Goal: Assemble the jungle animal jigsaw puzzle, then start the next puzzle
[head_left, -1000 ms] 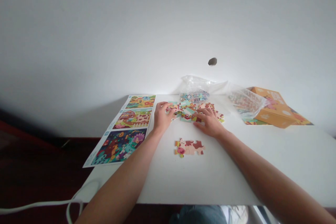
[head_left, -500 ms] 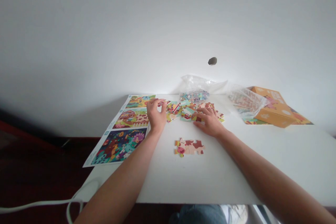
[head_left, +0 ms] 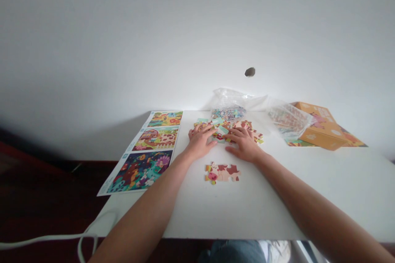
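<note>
A heap of loose puzzle pieces [head_left: 221, 132] lies towards the back of the white table [head_left: 197, 213]. My left hand [head_left: 200, 141] rests on the heap's left side, palm down with its fingers spread. On the right side of the heap, my right hand [head_left: 243, 143] also lies with fingers apart, touching pieces. Neither hand grips anything. Nearer to me, a few joined pieces showing a cow [head_left: 222, 173] lie flat between my forearms. The fingers cover part of the heap.
Left of the hands lies a picture sheet [head_left: 135, 153] with three printed scenes. Clear plastic bags of pieces [head_left: 228, 113] sit at the back by the wall. An orange box [head_left: 324, 125] stands at the right. A white cable [head_left: 46, 238] hangs at the lower left.
My left hand has moved right, from the sheet's edge onto the heap, and its pinched fingers have opened flat. The piece it pinched is no longer distinguishable. My right hand has barely shifted.
</note>
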The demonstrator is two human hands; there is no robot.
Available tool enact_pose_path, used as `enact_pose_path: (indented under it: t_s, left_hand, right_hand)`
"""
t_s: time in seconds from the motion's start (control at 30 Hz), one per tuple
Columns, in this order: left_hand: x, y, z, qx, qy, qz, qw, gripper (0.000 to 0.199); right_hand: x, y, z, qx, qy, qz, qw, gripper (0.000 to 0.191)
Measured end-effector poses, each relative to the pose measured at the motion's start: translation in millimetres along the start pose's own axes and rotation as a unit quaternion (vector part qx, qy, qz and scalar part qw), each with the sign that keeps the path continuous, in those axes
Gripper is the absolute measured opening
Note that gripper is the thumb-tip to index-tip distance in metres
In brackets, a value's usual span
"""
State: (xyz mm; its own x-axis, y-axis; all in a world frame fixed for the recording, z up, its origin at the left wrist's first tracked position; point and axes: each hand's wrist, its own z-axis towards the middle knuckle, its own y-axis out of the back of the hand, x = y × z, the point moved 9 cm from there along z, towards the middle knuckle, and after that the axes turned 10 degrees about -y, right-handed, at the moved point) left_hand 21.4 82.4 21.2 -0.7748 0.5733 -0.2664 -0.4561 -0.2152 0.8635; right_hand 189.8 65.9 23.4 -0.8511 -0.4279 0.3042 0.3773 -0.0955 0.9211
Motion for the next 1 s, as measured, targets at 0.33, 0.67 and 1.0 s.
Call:
enact_pose_path:
  t_s: [0.33,0.67,1.0]
  left_hand:
    - [5.0,-0.7,3.1,-0.027,0.022,-0.029,0.999,0.047]
    - [17.1,28.1,-2.0,-0.168,0.067,0.002,0.984,0.033]
    - [12.1,19.4,-3.2,-0.089,0.066,0.033,0.993,0.035]
  right_hand:
    - [11.8,-5.9,-4.5,0.061,0.042,0.018,0.997,0.048]
    - [-6.5,21.6,-0.8,-0.083,-0.016,0.059,0.995,0.028]
    - [-9.8,13.4,1.5,-0.060,-0.038,0.031,0.997,0.022]
